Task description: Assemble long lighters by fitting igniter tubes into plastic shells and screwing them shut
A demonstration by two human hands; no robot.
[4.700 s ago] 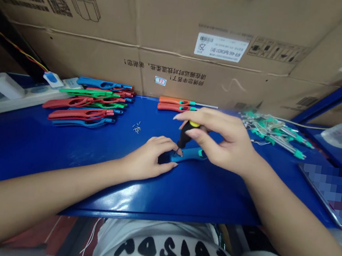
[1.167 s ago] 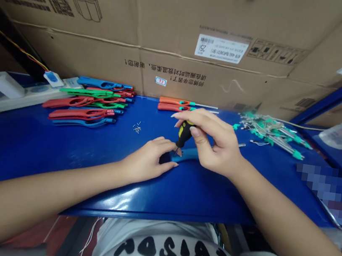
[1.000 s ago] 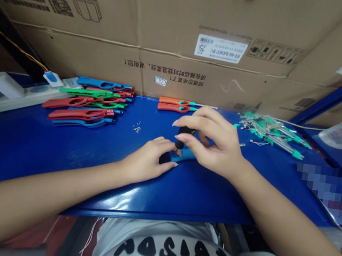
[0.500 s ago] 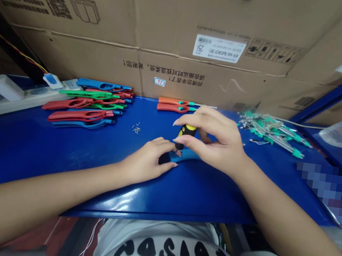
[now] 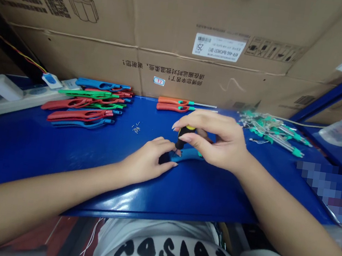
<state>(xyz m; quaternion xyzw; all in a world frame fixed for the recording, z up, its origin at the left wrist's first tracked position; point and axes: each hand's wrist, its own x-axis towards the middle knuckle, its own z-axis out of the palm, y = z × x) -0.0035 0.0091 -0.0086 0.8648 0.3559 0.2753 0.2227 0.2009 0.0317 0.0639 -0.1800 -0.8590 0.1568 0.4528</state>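
Note:
With thumb and fingers my right hand grips a short black and yellow screwdriver, held nearly upright. Its tip meets the handle of a blue lighter lying on the table. My left hand pinches the left end of that lighter and holds it against the tabletop. Part of the lighter's right side is hidden under my right hand, where a bit of green shows. Several small screws lie loose beyond my left hand.
Several red, green and blue lighter casings are piled at the left beside a white power strip. Two orange-red lighters lie at the back. Metal lighter tubes with green parts are heaped at right. A cardboard box stands behind.
My right hand has shifted slightly and turned on the screwdriver, with its fingers repositioned, so more of the blue lighter shows. My left hand has stayed in place.

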